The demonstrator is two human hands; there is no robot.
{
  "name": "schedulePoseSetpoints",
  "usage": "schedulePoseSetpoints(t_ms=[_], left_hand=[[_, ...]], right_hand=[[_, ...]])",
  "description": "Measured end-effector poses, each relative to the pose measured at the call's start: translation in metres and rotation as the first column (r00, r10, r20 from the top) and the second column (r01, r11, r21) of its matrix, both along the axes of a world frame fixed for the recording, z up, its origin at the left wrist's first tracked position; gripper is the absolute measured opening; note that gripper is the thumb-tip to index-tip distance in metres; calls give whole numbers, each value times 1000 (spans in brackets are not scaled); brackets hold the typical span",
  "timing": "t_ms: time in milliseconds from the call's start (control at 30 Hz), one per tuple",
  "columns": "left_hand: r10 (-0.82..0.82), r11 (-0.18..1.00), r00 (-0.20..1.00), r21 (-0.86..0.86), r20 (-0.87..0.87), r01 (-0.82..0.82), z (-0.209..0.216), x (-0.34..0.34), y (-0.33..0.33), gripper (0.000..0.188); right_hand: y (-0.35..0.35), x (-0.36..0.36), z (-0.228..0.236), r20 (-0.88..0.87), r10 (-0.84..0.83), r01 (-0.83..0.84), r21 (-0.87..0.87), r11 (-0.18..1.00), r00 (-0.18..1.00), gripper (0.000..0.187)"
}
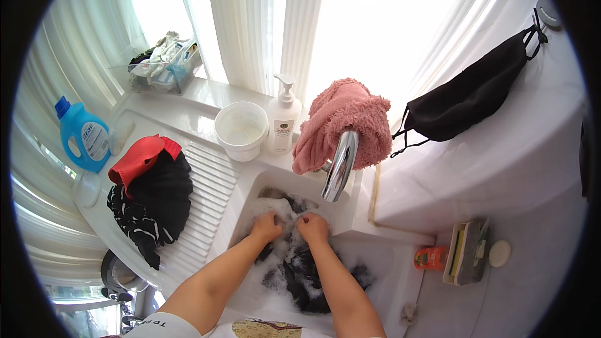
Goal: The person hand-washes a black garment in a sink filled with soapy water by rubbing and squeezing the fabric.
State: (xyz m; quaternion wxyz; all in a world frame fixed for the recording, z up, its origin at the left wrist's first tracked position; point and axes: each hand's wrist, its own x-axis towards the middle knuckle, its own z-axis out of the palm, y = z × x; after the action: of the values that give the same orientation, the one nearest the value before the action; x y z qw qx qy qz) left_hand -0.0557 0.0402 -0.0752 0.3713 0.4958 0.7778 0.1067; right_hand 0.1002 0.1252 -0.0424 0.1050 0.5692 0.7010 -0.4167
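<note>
Both my hands are down in the white sink (382, 269), sunk into suds. My left hand (267, 226) is clenched around a bunch of the dark garment (300, 275) that lies soaking in the soapy water, and my right hand (313, 228) is clenched on the same cloth just beside it, the two fists close together. The garment spreads out below my wrists toward the near side of the basin, half hidden under foam.

Right above my hands the chrome tap (340, 166) curves down over the basin, with a pink fluffy towel (344, 122) draped over its top. To the left of that stands a white pump bottle (283, 119), and touching it on its left a white round tub (241, 130). On the ribbed draining board (206, 188) to my left lies a heap of black clothes (153, 203) with a red piece (141, 156) on top. Beyond the heap stands a blue detergent bottle (81, 134). On the worktop to my right, a black face mask (469, 97) hangs against the wall, and lower down sit a small orange container (431, 258), a holder with sponges (466, 252) and a white bar of soap (499, 253).
</note>
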Motion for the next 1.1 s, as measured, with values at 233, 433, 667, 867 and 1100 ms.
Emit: schedulePoseSetpoints(t_ms=[233,433,667,867,1100], left_hand=[[200,972,971,-101,-130,-214,34,36,-11,86],[365,931,728,-217,580,-293,22,-13,-15,50],[157,783,-418,-371,895,-500,141,23,-28,42],[255,896,161,-170,954,-410,119,44,-30,64],[401,757,820,357,409,-548,98,45,-44,49]], right_hand=[[-42,10,-36,126,173,-209,399,893,977,51],[-29,17,-25,-160,-295,321,172,931,942,47],[-64,33,43,-777,181,329,449,831,603,57],[-114,6,72,-562,196,392,747,538,803,44],[-112,-6,80,-520,237,349,785,512,821,19]])
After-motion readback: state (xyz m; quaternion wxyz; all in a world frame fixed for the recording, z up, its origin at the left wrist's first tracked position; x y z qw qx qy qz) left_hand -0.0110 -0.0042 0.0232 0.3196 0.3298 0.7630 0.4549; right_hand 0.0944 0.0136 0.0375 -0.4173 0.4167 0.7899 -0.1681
